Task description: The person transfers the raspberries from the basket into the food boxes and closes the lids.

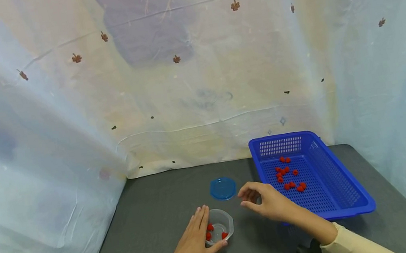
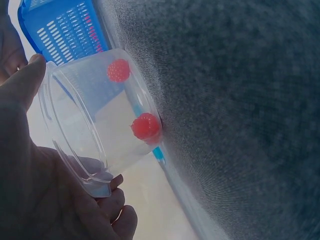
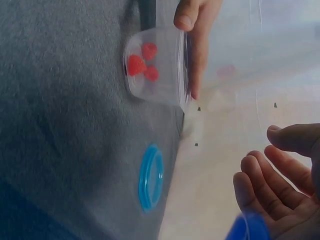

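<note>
My left hand (image 1: 191, 244) holds a clear plastic container (image 1: 222, 218) by its rim, thumb on the near side and fingers along the left. Three red raspberries (image 3: 136, 65) lie at the bottom of the container, which stands upright on the grey table. In the left wrist view the thumb and fingers span the container's rim (image 2: 75, 107). My right hand (image 1: 267, 200) is in the air between the container and the blue basket (image 1: 323, 178). Its fingers are loosely bent, and nothing shows between them in the right wrist view. Several more raspberries (image 1: 286, 169) lie in the basket's left part.
A round blue lid (image 1: 223, 189) lies flat on the table just behind the container. The perforated basket takes up the right side of the grey table (image 1: 154, 221). A patterned sheet (image 1: 197, 88) hangs behind and along both sides. Something black (image 1: 309, 251) is at my right wrist.
</note>
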